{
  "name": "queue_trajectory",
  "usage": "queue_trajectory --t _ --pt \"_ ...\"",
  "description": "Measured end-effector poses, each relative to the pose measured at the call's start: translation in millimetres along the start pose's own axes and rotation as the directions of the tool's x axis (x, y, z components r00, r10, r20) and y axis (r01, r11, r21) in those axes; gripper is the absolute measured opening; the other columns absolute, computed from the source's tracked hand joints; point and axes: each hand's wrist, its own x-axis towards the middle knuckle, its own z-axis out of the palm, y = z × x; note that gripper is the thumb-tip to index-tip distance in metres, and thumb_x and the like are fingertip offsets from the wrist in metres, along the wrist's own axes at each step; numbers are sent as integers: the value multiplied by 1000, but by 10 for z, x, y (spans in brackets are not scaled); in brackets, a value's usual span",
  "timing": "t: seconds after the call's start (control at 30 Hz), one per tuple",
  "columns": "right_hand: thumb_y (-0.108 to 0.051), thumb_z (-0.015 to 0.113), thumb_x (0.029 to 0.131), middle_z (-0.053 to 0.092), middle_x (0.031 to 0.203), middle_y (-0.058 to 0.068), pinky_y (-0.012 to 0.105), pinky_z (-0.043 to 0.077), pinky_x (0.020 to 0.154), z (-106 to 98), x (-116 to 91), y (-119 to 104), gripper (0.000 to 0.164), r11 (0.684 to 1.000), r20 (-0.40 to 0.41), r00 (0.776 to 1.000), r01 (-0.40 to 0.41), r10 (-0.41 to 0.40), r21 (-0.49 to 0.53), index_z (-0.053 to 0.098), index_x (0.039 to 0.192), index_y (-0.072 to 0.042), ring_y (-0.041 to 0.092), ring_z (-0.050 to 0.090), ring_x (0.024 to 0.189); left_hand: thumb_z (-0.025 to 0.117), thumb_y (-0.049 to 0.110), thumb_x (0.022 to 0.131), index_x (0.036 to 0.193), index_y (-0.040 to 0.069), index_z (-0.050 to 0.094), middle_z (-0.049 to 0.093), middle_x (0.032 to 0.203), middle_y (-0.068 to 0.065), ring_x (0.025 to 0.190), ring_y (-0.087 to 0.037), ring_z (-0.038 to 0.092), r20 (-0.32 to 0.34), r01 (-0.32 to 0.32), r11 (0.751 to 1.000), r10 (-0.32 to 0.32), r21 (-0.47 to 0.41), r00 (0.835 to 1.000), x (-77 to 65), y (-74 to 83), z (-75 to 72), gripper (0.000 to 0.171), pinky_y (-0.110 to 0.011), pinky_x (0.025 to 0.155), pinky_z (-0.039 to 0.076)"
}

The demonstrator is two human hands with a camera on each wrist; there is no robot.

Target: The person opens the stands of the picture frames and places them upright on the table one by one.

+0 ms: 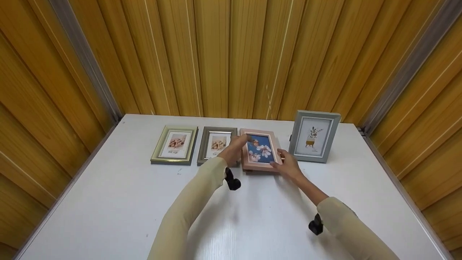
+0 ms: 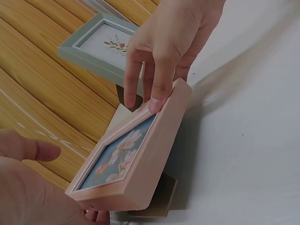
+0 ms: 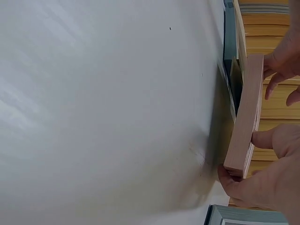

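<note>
A pink picture frame (image 1: 260, 167) with a flower picture is tilted up off the white table. My right hand (image 1: 287, 164) grips its right side, thumb on the front and fingers around the edge, as the right wrist view of that hand (image 3: 274, 176) shows. At the frame's left side is my left hand (image 1: 235, 148). In the left wrist view, the left hand's (image 2: 33, 187) fingers curl under the edge while its thumb is raised off the front. Behind the pink frame (image 2: 157, 154), a brown stand leg (image 2: 161, 199) sticks out.
Left of the pink frame, a brown-grey frame (image 1: 200, 151) and a gold-green frame (image 1: 158, 146) lean in a row. A grey-green frame (image 1: 317, 159) stands upright at right. Wood-patterned panels (image 1: 213, 65) rise behind the white table (image 1: 252, 224).
</note>
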Motion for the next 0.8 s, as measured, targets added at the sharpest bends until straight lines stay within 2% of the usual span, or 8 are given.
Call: queue_trajectory --t 0.17,0.23,0.37,0.43,0.57,0.67,0.8 --pt "-4 70 94 47 148 35 54 44 114 16 -32 -29 67 999 10 1000 -7 7 42 38 152 7 47 51 136 63 10 85 162 2 4 7 170 -21 156 -36 14 -8 -11 999 11 -35 1000 -21 -20 -59 97 -51 129 14" --pt "-3 71 93 47 149 34 54 44 114 19 -49 -49 68 997 17 1000 -19 18 80 37 152 5 47 51 136 63 10 85 162 3 2 7 169 -22 155 -36 16 -19 -22 999 21 -33 1000 -28 -24 -75 99 -50 129 16" --pt "-2 72 91 43 151 32 54 44 114 13 -83 -115 76 980 52 996 -83 75 180 31 155 2 47 49 137 59 3 84 159 0 10 23 164 -25 148 -34 30 -88 -86 996 87 10 992 -16 -6 -88 90 -47 124 29" --pt "-2 73 91 39 152 31 53 44 114 6 -95 -159 82 966 74 992 -114 100 233 25 158 -1 47 47 138 56 1 87 155 -2 18 35 156 -27 141 -35 42 -119 -125 992 128 33 985 -15 9 -97 78 -47 118 40" --pt "0 73 90 34 154 31 54 42 115 -1 -118 -224 92 940 95 987 -149 126 306 16 161 -4 48 43 140 47 0 95 147 -2 30 48 142 -28 122 -37 59 -117 -191 979 198 72 973 -58 26 -145 55 -46 99 56" --pt "0 74 90 36 153 31 52 43 115 4 -135 -246 93 931 111 982 -180 152 316 15 162 -6 46 43 141 46 0 96 142 -1 33 49 140 -29 116 -36 61 -86 -221 968 231 117 969 -108 4 -209 47 -45 92 59" --pt "-6 70 94 43 151 29 47 46 113 20 -139 -266 82 931 133 972 -224 193 289 22 161 -5 40 49 137 46 -3 91 141 -2 34 50 136 -28 108 -31 58 -73 -261 951 276 164 958 -165 -39 -294 51 -40 80 58"
